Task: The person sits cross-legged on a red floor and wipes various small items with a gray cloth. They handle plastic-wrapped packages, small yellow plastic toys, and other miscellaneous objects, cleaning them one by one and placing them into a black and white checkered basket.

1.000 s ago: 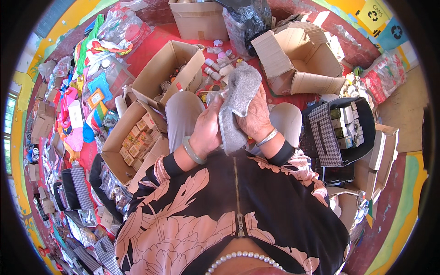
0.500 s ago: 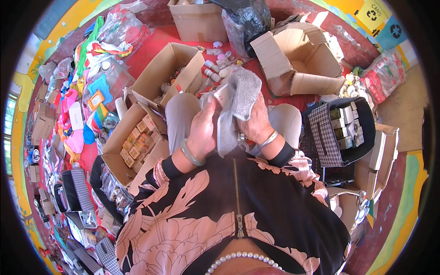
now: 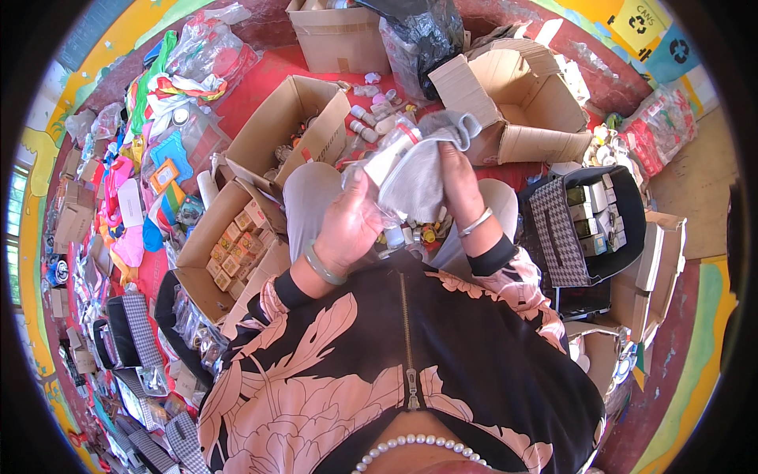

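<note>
My left hand (image 3: pixel 347 225) is closed round a clear plastic packet (image 3: pixel 385 162) with a white insert in it. A grey knitted cloth (image 3: pixel 417 188), perhaps a sock or glove, hangs against the packet's right side. My right hand (image 3: pixel 464 191) pinches the cloth by its upper right edge. Both things are held up above my lap, between my knees. Below them, small bottles (image 3: pixel 393 235) and other bits show partly past my hands. The lower end of the packet is hidden behind my left fingers and the cloth.
An open carton (image 3: pixel 260 118) stands ahead left, and another holding small boxes (image 3: pixel 237 246) is beside my left knee. Ahead right is an empty open carton (image 3: pixel 545 146). A houndstooth bin (image 3: pixel 559 237) with small boxes sits right. Clothes and plastic (image 3: pixel 130 197) cover the left floor.
My right hand has moved up and right, drawing the grey cloth aside and spreading it. The plastic packet in my left hand shows more now. My left hand has shifted slightly down.
</note>
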`<state>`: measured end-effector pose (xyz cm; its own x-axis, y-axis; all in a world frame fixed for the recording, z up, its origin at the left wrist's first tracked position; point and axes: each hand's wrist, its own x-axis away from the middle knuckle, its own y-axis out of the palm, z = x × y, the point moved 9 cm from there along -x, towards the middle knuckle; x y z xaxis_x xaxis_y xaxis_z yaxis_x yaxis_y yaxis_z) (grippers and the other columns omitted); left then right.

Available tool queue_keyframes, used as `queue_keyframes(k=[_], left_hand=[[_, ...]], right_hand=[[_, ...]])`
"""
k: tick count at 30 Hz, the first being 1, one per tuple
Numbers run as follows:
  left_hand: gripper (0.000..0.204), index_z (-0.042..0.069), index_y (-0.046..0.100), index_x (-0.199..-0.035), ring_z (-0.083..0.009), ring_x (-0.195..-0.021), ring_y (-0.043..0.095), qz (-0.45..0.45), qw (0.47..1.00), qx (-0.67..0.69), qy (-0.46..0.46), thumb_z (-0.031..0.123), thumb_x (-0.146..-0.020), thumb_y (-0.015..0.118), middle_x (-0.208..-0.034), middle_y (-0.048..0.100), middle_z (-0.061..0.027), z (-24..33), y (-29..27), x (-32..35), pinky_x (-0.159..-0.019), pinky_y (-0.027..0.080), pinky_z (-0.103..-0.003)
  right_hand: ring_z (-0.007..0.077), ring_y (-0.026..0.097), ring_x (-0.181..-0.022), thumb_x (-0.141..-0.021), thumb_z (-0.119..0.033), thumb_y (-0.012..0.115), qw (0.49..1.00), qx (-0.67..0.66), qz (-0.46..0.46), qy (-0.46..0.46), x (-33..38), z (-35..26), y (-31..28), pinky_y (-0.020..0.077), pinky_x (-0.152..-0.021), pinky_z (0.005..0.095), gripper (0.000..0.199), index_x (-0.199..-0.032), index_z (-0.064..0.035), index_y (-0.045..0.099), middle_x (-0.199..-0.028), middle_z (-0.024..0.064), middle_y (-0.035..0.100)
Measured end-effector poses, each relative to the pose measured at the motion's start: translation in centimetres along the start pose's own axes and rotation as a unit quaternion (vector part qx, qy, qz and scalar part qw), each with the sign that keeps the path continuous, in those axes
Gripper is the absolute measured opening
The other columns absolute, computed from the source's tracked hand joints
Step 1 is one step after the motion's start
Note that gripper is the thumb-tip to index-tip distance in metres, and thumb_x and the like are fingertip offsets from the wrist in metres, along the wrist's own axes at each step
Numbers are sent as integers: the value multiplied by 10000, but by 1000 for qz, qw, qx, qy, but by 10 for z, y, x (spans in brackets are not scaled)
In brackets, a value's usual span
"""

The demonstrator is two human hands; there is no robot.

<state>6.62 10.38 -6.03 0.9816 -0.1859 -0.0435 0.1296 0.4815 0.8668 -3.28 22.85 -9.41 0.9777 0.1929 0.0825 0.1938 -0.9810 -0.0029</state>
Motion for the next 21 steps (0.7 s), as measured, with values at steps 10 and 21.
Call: queue_keyframes(k=[10, 21], left_hand=[[465, 35, 314, -1315, -266, -1221, 394, 16, 998, 45, 46, 327, -954, 345, -1329, 397, -109, 20, -14, -5, -1013, 316, -433], [580, 34, 372, -1264, -211, -1128, 447, 155, 979, -106, 76, 448, -876, 495, -1227, 460, -96, 10, -55, -8, -970, 342, -360]], right_hand=[[270, 549, -1022, -886, -243, 482, 838, -534, -96, 52, 23, -7, 5, 425, -905, 431, 345, -1169, -49, 518, -1135, 116, 566], [193, 595, -932, -796, -4, 596, 951, -261, 47, -159, 36, -34, -13, 494, -816, 314, 335, -1125, -16, 533, -1035, 94, 601]])
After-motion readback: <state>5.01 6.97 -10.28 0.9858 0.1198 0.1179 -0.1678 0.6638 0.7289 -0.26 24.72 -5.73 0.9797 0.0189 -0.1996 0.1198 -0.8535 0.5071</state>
